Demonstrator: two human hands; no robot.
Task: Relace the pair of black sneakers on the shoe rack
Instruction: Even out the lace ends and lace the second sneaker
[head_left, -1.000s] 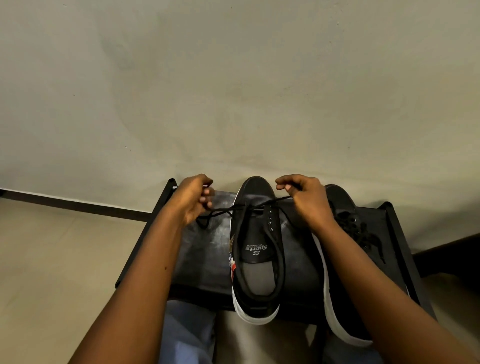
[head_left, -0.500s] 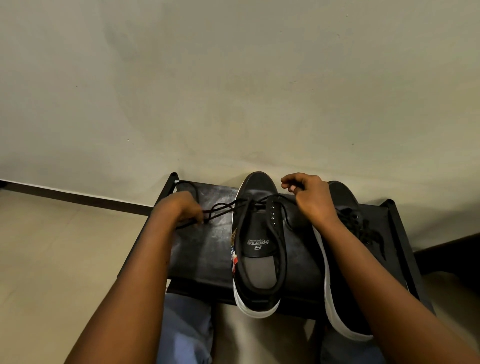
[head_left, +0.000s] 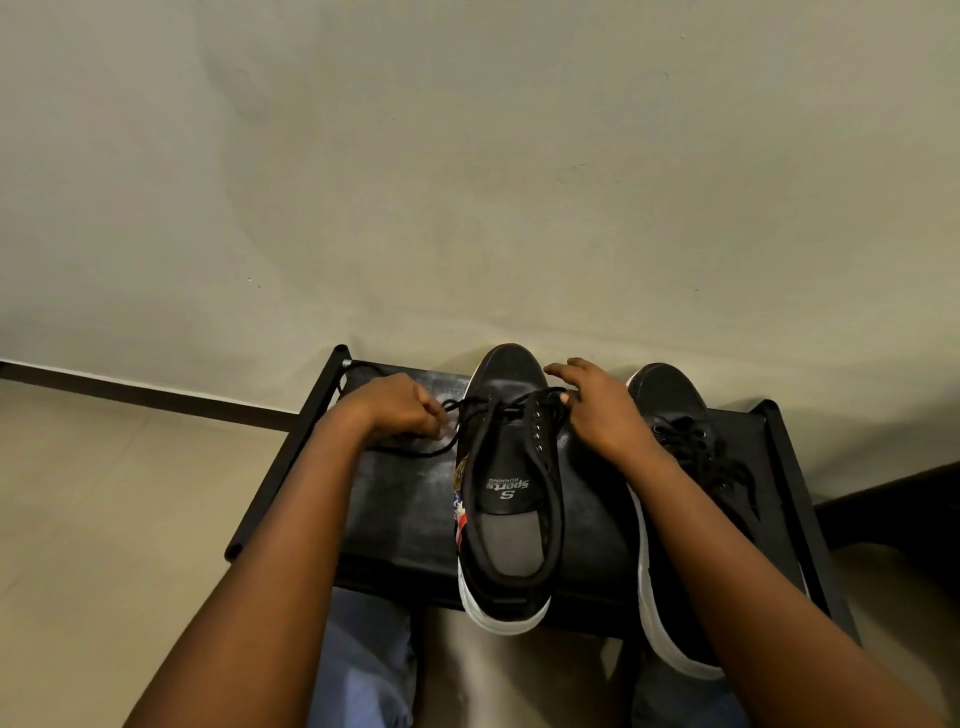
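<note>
Our left hand (head_left: 400, 410) pinches the lace (head_left: 470, 415), at 9 o'clock of the middle sneaker (head_left: 511, 499). Right hand (head_left: 597, 410) sits at its 3 o'clock side, fingers loose; we can't tell if it holds lace. Only the toe-end eyelets look threaded. Second sneaker (head_left: 670, 395), further at 3 o'clock, looks laced. Both on the shoe rack (head_left: 400, 504). We judge it roughly half done.

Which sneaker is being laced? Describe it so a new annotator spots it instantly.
Find the low black shoe rack against the beige wall, holding two white-soled black sneakers. Take the middle sneaker, heel overhanging the front edge. Unlike the laced sneaker to its right, most eyelets are empty and white Sports print shows inside.
</note>
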